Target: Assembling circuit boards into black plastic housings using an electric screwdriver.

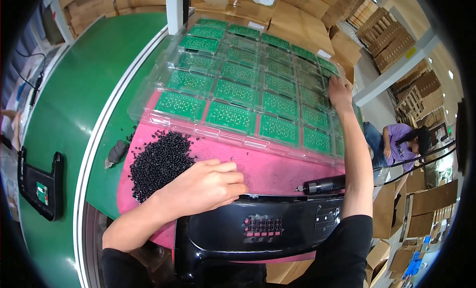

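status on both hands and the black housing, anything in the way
Left hand at black housing; right hand at right edge of clear tray; both grips unclear. Screwdriver beside housing's upper edge.

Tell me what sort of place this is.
Probably an electronics assembly workshop: green circuit boards fill a clear tray, small black parts are heaped beside it, and cardboard boxes are stacked beyond.
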Action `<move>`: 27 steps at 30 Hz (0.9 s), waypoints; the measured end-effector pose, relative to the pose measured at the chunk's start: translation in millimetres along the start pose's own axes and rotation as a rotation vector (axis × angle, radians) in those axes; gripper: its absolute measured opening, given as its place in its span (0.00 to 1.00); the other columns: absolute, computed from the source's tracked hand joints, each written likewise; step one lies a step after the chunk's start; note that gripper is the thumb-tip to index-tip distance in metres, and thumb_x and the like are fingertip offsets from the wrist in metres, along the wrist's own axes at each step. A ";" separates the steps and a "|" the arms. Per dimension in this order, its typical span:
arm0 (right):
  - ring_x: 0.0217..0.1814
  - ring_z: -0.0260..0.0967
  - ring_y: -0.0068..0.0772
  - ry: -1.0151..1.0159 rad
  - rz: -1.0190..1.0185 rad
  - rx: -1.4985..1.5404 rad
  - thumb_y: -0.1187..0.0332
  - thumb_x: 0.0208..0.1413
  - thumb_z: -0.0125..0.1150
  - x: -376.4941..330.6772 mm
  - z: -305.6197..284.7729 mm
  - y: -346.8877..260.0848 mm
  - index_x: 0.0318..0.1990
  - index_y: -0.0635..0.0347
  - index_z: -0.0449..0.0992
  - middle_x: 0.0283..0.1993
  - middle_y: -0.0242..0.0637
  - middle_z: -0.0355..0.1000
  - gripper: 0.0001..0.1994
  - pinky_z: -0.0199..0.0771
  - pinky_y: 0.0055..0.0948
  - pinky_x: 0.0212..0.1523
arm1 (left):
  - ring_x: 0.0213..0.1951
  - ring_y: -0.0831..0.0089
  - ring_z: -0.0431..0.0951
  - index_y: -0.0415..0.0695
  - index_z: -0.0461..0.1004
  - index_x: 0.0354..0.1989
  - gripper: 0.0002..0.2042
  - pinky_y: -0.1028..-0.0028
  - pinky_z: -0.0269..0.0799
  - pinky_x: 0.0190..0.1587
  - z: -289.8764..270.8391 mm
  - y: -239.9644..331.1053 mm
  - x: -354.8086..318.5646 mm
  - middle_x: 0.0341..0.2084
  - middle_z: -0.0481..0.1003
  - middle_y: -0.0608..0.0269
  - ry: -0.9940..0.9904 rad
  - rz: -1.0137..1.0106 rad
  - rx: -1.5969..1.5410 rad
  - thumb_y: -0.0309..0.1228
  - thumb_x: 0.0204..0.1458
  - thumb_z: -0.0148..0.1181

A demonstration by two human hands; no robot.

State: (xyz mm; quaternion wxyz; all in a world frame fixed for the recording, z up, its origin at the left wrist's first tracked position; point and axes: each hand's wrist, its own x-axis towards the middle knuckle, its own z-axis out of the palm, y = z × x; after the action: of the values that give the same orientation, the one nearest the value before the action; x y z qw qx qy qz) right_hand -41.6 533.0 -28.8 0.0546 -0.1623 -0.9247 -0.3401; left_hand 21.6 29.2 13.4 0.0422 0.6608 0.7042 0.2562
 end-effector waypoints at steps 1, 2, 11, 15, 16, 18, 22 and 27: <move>0.67 0.56 0.31 -0.003 0.010 -0.002 0.66 0.62 0.41 -2.9 3.4 4.0 0.58 0.57 0.68 0.67 0.28 0.59 0.19 0.63 0.44 0.60 | 0.37 0.70 0.73 0.46 0.77 0.38 0.12 0.69 0.67 0.36 -0.4 1.4 1.0 0.31 0.73 0.69 -0.010 -0.001 0.016 0.31 0.44 0.64; 0.68 0.56 0.31 0.022 0.013 0.011 0.66 0.62 0.41 -7.6 6.5 8.8 0.58 0.57 0.68 0.67 0.29 0.59 0.19 0.63 0.43 0.60 | 0.37 0.70 0.73 0.46 0.77 0.39 0.13 0.69 0.68 0.36 -0.3 3.2 1.6 0.32 0.73 0.69 -0.021 -0.001 0.031 0.32 0.43 0.64; 0.71 0.50 0.49 0.397 -0.060 0.688 0.81 0.49 0.52 -74.3 -95.1 7.8 0.63 0.65 0.60 0.69 0.48 0.53 0.29 0.57 0.43 0.67 | 0.45 0.64 0.72 0.44 0.76 0.45 0.19 0.65 0.68 0.47 -8.5 9.3 0.2 0.41 0.74 0.64 0.006 -0.056 0.045 0.39 0.45 0.66; 0.73 0.49 0.40 0.214 -0.261 1.455 0.80 0.53 0.52 -168.1 -205.5 -28.0 0.67 0.62 0.57 0.72 0.46 0.51 0.31 0.56 0.37 0.66 | 0.60 0.51 0.63 0.41 0.60 0.63 0.40 0.58 0.59 0.62 -6.6 17.9 3.7 0.56 0.64 0.48 0.411 -0.188 -0.036 0.40 0.40 0.72; 0.73 0.49 0.37 0.148 -0.294 1.635 0.79 0.54 0.51 -192.5 -228.1 -34.9 0.67 0.62 0.57 0.72 0.44 0.51 0.30 0.56 0.35 0.66 | 0.63 0.52 0.60 0.39 0.54 0.66 0.44 0.58 0.56 0.65 -9.4 21.0 2.9 0.61 0.59 0.46 0.470 -0.242 -0.047 0.38 0.41 0.72; 0.74 0.48 0.35 0.036 -0.394 1.988 0.83 0.53 0.51 -235.1 -247.1 -56.0 0.67 0.65 0.58 0.71 0.41 0.51 0.30 0.57 0.33 0.65 | 0.63 0.57 0.60 0.38 0.51 0.68 0.42 0.61 0.58 0.64 -8.2 23.2 2.2 0.63 0.59 0.48 0.523 -0.222 -0.358 0.36 0.47 0.69; 0.72 0.50 0.38 -0.050 -0.622 1.927 0.74 0.53 0.60 -286.9 -263.6 -60.3 0.69 0.70 0.51 0.72 0.50 0.47 0.37 0.62 0.37 0.60 | 0.44 0.74 0.75 0.37 0.58 0.65 0.25 0.73 0.72 0.49 -1.8 43.4 -2.2 0.50 0.74 0.55 0.253 -0.245 -1.062 0.29 0.60 0.55; 0.47 0.72 0.41 0.536 -0.267 1.427 0.75 0.38 0.75 -305.3 -262.2 -62.9 0.59 0.71 0.65 0.57 0.52 0.69 0.37 0.72 0.29 0.40 | 0.31 0.73 0.80 0.35 0.70 0.49 0.12 0.75 0.76 0.35 -8.1 56.0 0.4 0.33 0.80 0.58 -0.059 -0.158 -1.003 0.26 0.60 0.52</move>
State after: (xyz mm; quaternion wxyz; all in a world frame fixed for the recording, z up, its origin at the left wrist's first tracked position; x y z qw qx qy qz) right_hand 222.2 238.1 68.2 0.3264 0.1128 -0.8869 0.3069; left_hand 69.2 26.9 43.8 0.3935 0.5111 0.5408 0.5399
